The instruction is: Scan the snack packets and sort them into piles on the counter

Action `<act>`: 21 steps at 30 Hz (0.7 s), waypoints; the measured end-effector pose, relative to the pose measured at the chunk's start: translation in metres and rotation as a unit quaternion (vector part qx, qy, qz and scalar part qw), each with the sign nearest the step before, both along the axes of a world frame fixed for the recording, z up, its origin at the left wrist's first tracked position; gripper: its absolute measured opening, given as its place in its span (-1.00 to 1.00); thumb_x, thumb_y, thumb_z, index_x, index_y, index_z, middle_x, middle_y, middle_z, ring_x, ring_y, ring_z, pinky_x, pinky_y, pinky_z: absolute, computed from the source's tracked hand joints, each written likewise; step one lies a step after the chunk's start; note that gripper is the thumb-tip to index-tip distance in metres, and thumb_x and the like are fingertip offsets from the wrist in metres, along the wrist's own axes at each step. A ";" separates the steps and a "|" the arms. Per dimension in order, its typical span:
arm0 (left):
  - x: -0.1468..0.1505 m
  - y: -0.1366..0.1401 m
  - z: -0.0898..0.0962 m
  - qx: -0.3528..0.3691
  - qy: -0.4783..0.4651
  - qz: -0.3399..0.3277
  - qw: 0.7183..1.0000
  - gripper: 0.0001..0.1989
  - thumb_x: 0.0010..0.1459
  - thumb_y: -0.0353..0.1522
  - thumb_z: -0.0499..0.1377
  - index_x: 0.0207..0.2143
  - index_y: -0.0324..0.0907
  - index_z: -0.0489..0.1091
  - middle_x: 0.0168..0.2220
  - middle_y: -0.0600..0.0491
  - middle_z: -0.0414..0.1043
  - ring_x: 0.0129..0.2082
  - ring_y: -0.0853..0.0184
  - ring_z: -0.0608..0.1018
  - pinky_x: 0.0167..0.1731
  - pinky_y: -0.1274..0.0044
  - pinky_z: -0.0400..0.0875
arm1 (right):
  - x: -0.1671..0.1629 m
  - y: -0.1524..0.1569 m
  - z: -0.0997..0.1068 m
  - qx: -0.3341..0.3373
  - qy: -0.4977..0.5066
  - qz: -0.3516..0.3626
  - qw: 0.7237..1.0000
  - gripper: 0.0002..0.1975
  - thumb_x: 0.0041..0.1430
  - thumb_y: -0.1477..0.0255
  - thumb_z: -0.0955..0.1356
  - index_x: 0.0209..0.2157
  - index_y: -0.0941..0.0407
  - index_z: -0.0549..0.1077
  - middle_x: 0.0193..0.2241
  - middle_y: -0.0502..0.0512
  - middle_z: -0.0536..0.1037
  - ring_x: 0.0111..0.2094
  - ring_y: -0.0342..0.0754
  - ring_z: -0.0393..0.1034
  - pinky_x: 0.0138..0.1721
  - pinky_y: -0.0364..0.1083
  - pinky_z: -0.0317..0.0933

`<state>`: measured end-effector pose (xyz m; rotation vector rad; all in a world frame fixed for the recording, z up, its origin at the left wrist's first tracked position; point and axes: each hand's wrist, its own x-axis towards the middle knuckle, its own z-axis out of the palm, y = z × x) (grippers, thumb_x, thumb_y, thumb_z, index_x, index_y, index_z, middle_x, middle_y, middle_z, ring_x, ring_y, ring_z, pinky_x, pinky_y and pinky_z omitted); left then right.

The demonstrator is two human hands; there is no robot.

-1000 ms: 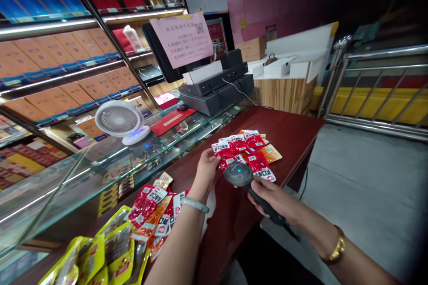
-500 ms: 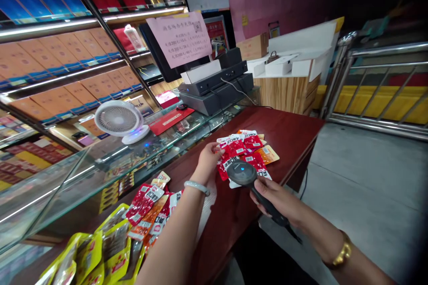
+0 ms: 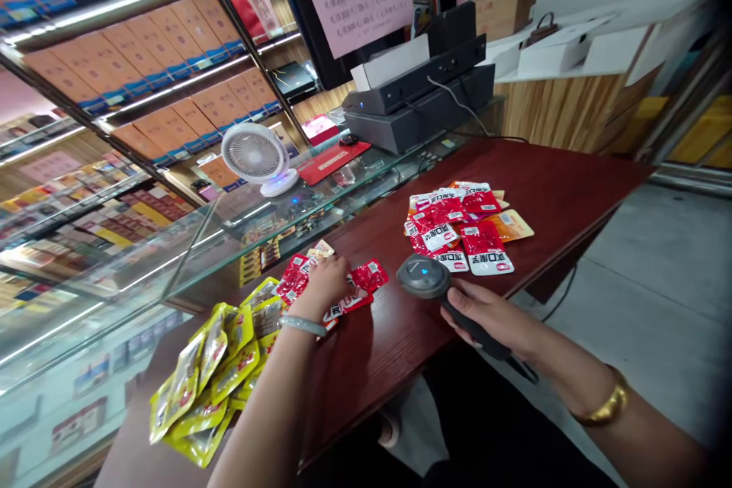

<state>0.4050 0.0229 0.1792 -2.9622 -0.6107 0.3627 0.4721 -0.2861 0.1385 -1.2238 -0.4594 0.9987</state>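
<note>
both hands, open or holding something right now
Left hand: at the red packets; whether it grips one cannot be told.
Right hand: closed, holding the dark scanner.

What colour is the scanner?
The scanner is dark grey and black, best seen in the head view.

We list one dark-red table (image 3: 577,175); one glass display counter (image 3: 188,244); tall shelving (image 3: 237,19) with white light strips (image 3: 114,4); one wood-grain cabinet (image 3: 560,110), white-topped; grey floor (image 3: 640,267); metal railing (image 3: 695,175), right, blurred.
</note>
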 end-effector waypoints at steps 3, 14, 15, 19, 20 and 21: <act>0.001 -0.009 -0.004 0.003 -0.036 -0.011 0.999 -0.47 0.00 -0.10 0.31 -0.05 -0.19 0.37 0.00 -0.25 0.46 0.09 -0.08 0.43 0.03 0.21 0.24 | -0.003 0.004 0.001 -0.007 -0.016 0.011 1.000 -0.48 0.13 -0.11 0.35 -0.27 0.10 0.37 -0.49 -0.07 0.40 -0.63 -0.26 0.18 -0.62 -0.22 0.07; 0.002 -0.035 -0.004 -0.041 -0.140 -0.027 0.989 -0.54 0.03 -0.25 0.32 -0.02 -0.13 0.34 -0.18 -0.07 0.54 -0.07 0.06 0.55 0.01 0.30 0.21 | -0.001 0.012 0.002 -0.008 -0.016 -0.002 1.000 -0.45 0.13 -0.14 0.34 -0.31 0.10 0.34 -0.52 -0.10 0.38 -0.65 -0.28 0.17 -0.64 -0.24 0.03; 0.003 -0.034 -0.004 -0.053 -0.150 -0.022 0.987 -0.55 0.01 -0.26 0.33 -0.04 -0.13 0.34 -0.20 -0.06 0.54 -0.08 0.07 0.55 0.01 0.30 0.22 | 0.000 0.011 0.001 -0.005 -0.015 -0.003 1.000 -0.46 0.13 -0.14 0.34 -0.30 0.10 0.34 -0.52 -0.10 0.38 -0.65 -0.27 0.17 -0.64 -0.24 0.03; 0.016 -0.035 -0.007 -0.223 -0.251 0.028 0.942 -0.61 -0.04 -0.25 0.36 -0.17 -0.09 0.33 -0.33 0.09 0.50 -0.23 0.21 0.55 -0.13 0.42 0.32 | 0.005 0.006 0.001 0.016 -0.018 -0.016 1.000 -0.45 0.11 -0.14 0.35 -0.29 0.10 0.35 -0.52 -0.10 0.38 -0.66 -0.27 0.16 -0.65 -0.23 0.04; 0.023 -0.038 -0.007 -0.291 -0.289 0.044 0.911 -0.60 -0.06 -0.23 0.37 -0.20 -0.09 0.31 -0.36 0.12 0.48 -0.29 0.26 0.55 -0.21 0.47 0.35 | 0.007 0.004 0.001 0.021 -0.017 -0.023 0.999 -0.45 0.11 -0.14 0.35 -0.28 0.10 0.35 -0.52 -0.10 0.38 -0.67 -0.27 0.16 -0.65 -0.23 0.04; 0.032 -0.041 -0.007 -0.358 -0.325 0.057 0.873 -0.58 -0.08 -0.22 0.38 -0.22 -0.09 0.30 -0.37 0.14 0.46 -0.35 0.30 0.53 -0.27 0.50 0.36 | 0.009 0.002 0.002 0.025 -0.015 -0.031 0.999 -0.45 0.10 -0.14 0.35 -0.28 0.10 0.35 -0.52 -0.10 0.38 -0.66 -0.27 0.16 -0.65 -0.23 0.04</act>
